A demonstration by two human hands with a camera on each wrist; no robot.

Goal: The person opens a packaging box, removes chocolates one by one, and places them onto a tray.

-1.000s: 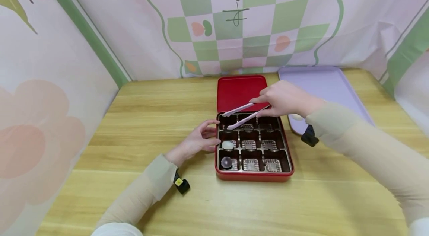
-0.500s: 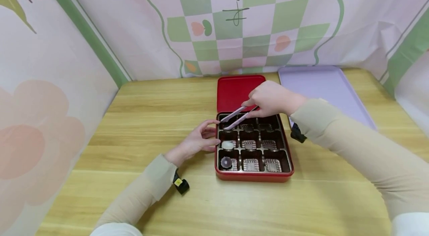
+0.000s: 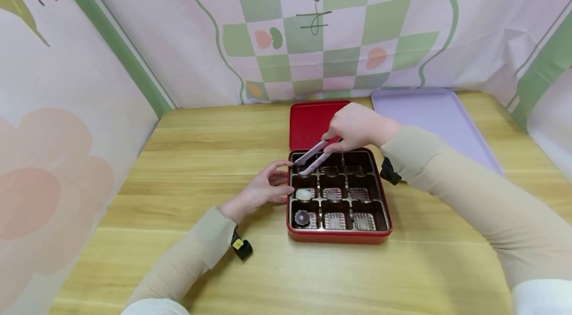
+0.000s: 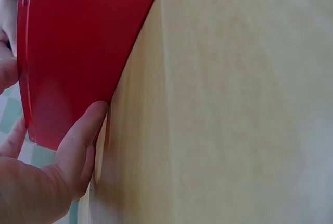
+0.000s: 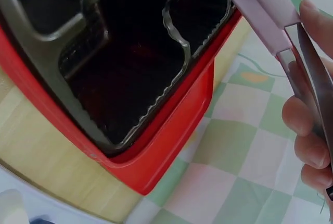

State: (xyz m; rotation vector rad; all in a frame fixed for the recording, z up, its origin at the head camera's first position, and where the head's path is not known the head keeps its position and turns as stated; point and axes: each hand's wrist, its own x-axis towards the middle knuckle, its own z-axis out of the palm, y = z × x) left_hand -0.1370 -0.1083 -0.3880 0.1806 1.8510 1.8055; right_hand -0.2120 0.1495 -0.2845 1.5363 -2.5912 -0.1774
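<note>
My right hand point(image 3: 357, 126) holds a pair of tongs point(image 3: 318, 158) with lilac arms and metal near the grip, also seen in the right wrist view. Their tips stand apart in the back-left compartment of a red tin box point(image 3: 339, 236) with a dark divided insert point(image 3: 331, 198); what lies between them I cannot tell. My left hand point(image 3: 263, 187) touches the box's left side with spread fingers, which the left wrist view shows against the red wall point(image 4: 78, 52). A whitish piece point(image 3: 304, 194) lies in the middle-left compartment, a dark purple round piece point(image 3: 302, 217) in the front-left one.
Behind the box lies its red lid point(image 3: 308, 123). A lilac tray point(image 3: 429, 111) stands at the back right, partly behind my right forearm; a white piece point(image 5: 13, 211) on it shows in the right wrist view. A printed cloth point(image 3: 313, 46) closes off the table's back.
My right hand has moved left over the box, and the tongs' tips have gone down into the back-left compartment, steeper than before. My left hand has kept its place.
</note>
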